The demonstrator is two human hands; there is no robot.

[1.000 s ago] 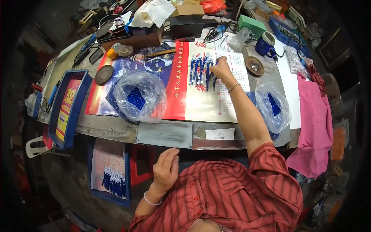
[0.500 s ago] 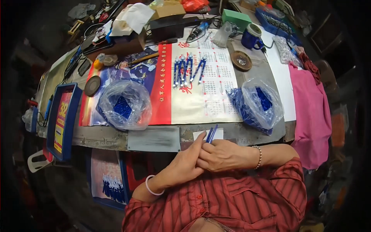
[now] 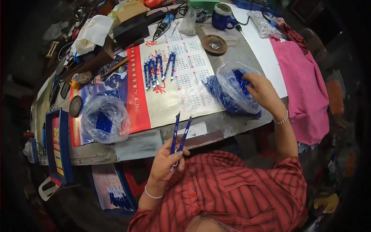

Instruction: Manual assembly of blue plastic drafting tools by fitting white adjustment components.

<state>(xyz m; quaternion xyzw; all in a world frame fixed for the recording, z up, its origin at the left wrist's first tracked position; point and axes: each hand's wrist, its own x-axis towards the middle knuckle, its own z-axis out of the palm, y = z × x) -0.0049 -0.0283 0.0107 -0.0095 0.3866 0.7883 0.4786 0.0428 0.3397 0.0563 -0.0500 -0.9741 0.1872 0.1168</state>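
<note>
A blue drawing compass [image 3: 187,133] stands with its two legs pointing up and slightly spread, held near its head by my left hand [image 3: 162,164] in front of the table edge. My right hand [image 3: 264,92] dips its curled fingers into a clear plastic bag [image 3: 234,69] of small blue parts at the table's right. Whatever those fingertips pinch is too small to make out. Several finished-looking blue compasses [image 3: 159,67] lie side by side on a calendar sheet [image 3: 185,98]. Another plastic bag [image 3: 116,129] with blue pieces sits to the left.
A blue tray [image 3: 68,154] stands at the left edge; a lower drawer [image 3: 106,176] holds more blue-and-white pieces. Beyond the bags are a brown dish [image 3: 214,45], a dark blue mug [image 3: 221,21] and a rotary tool [image 3: 164,25]. Pink cloth [image 3: 301,89] hangs at the right.
My hands, together before, are now apart. The right has moved forward and right to the bag; the left keeps the compass, whose legs now show clearly. The view has turned.
</note>
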